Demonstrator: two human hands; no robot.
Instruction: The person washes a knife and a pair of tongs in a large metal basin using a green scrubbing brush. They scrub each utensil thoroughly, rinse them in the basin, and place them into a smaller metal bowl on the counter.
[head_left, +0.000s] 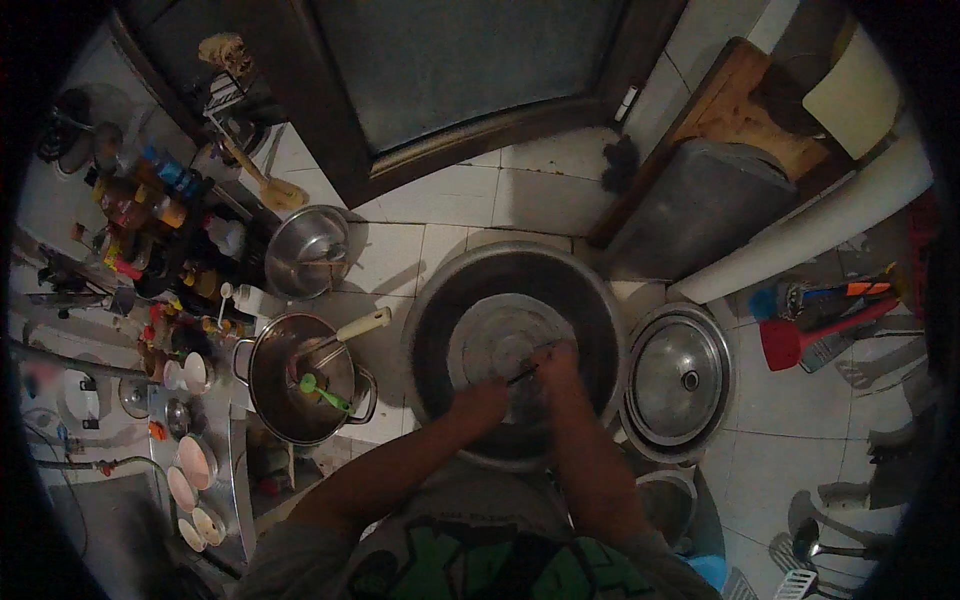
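Observation:
A large round metal basin (517, 259) stands before me, and both my hands are over its inside. My left hand (482, 405) is closed around one end of a thin dark object (523, 375), perhaps a knife; its exact kind is too dim to tell. Close beside it on the right, my right hand (556, 361) has bent fingers near the object's other end. Whether the right fingers grip something is not clear. The pale bottom of the basin shows beneath them.
Left of the basin stand a metal pot (259, 397) with utensils and a steel bowl (289, 259). A lidded metal vessel (679, 382) is close on the right. Wooden and grey boards (697, 206) lean at the upper right. A framed door (480, 67) lies beyond.

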